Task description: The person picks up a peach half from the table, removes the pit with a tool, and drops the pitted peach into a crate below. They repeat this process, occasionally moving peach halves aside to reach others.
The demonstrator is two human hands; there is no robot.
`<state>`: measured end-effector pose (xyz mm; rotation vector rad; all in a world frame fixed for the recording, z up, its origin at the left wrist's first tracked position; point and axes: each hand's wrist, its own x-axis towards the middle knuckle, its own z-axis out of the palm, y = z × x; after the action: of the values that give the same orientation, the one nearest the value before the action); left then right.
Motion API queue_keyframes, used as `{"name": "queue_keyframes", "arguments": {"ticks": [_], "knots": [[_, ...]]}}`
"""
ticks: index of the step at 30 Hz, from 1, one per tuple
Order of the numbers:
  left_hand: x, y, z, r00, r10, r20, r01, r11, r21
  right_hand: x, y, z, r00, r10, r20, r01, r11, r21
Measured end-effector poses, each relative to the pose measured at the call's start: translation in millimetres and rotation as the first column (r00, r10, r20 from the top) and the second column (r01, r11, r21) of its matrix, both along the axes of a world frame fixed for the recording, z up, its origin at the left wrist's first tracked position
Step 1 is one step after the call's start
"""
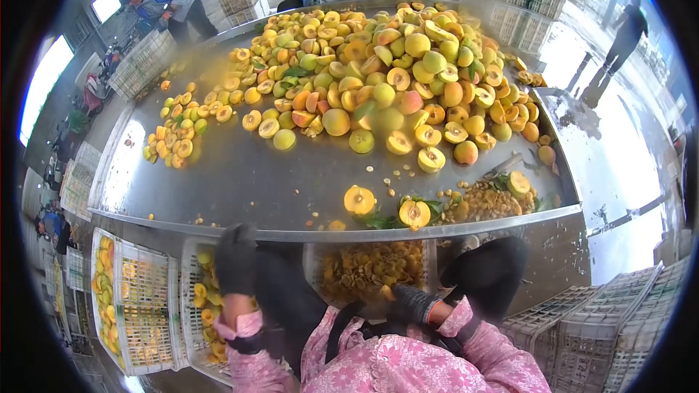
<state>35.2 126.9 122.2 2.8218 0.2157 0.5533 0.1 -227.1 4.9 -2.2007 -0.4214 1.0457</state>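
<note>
My left hand, in a dark glove, is over the table's near edge and a white crate of halved yellow peaches. It is blurred, and its fingers cannot be made out. My right hand, in a dark knitted glove, is closed low before my body. A small orange-yellow piece shows at its fingertips; what the fingers hold is mostly hidden. Beyond it a crate contains peach stones and scraps. Two cut peach halves, one on the left and one on the right, lie cut side up near the table edge.
The metal table bears a large heap of whole and halved peaches. Loose stones are piled at its near right. Crates stand on both sides, including a stack at right. Co-workers are across the table.
</note>
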Motion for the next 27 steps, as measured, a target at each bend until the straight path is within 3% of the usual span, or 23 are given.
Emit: {"name": "queue_keyframes", "arguments": {"ticks": [1, 3, 5, 7, 10, 11, 14, 15, 16, 17, 18, 20, 21, 25, 27], "knots": [[18, -19, -10, 0.998, -0.059, 0.024, 0.059, 0.998, -0.036, -2, -2, -5, 0.999, -0.017, 0.031, 0.016, 1.0, 0.025], [56, -89, 22, 0.976, -0.052, -0.21, -0.017, 0.949, -0.314, -6, -5, -19, 0.994, -0.057, 0.094, 0.049, 0.996, 0.078], [81, -134, 29, 0.937, -0.25, -0.244, 0.193, 0.953, -0.234, -5, -7, 7, 0.992, -0.066, 0.109, 0.061, 0.997, 0.047], [110, -162, -4, 0.922, -0.218, -0.32, 0.111, 0.941, -0.321, -2, -11, 10, 0.992, -0.078, 0.102, 0.073, 0.996, 0.053], [119, -190, -37, 0.958, -0.247, -0.146, 0.168, 0.895, -0.414, -8, -19, -30, 0.989, -0.098, 0.112, 0.082, 0.987, 0.137], [124, -191, -36, 0.93, -0.314, -0.193, 0.223, 0.896, -0.384, -11, -21, -35, 0.982, -0.106, 0.158, 0.077, 0.981, 0.179], [126, -181, -46, 0.869, -0.493, -0.045, 0.285, 0.573, -0.768, -12, -25, -42, 0.979, -0.131, 0.154, 0.098, 0.974, 0.203], [123, -173, -44, 0.856, -0.516, -0.021, 0.111, 0.224, -0.968, -10, -24, -40, 0.982, -0.138, 0.13, 0.111, 0.975, 0.195], [116, -164, -32, 0.85, -0.527, 0.01, -0.091, -0.166, -0.982, -5, -23, -21, 0.981, -0.18, 0.079, 0.161, 0.967, 0.196], [106, -159, -20, 0.853, -0.52, 0.043, -0.279, -0.523, -0.805, 1, -24, 1, 0.976, -0.217, 0.026, 0.208, 0.959, 0.193], [94, -156, -6, 0.88, -0.471, 0.065, -0.247, -0.569, -0.784, 5, -23, 20, 0.967, -0.252, -0.027, 0.252, 0.949, 0.188], [72, -150, 21, 0.925, -0.363, 0.112, -0.167, -0.655, -0.737, 6, -22, 34, 0.967, -0.245, 0.063, 0.227, 0.95, 0.216], [65, -147, 23, 0.912, -0.388, 0.136, -0.186, -0.685, -0.704, 8, -21, 40, 0.964, -0.241, 0.109, 0.212, 0.95, 0.228], [41, -150, 9, 0.957, -0.267, 0.115, -0.112, -0.703, -0.702, 14, -17, 79, 0.954, -0.3, -0.01, 0.279, 0.877, 0.391], [30, -153, 8, 0.963, -0.253, 0.091, -0.152, -0.792, -0.592, 14, -6, 115, 0.948, -0.319, 0.0, 0.278, 0.826, 0.49]]}}
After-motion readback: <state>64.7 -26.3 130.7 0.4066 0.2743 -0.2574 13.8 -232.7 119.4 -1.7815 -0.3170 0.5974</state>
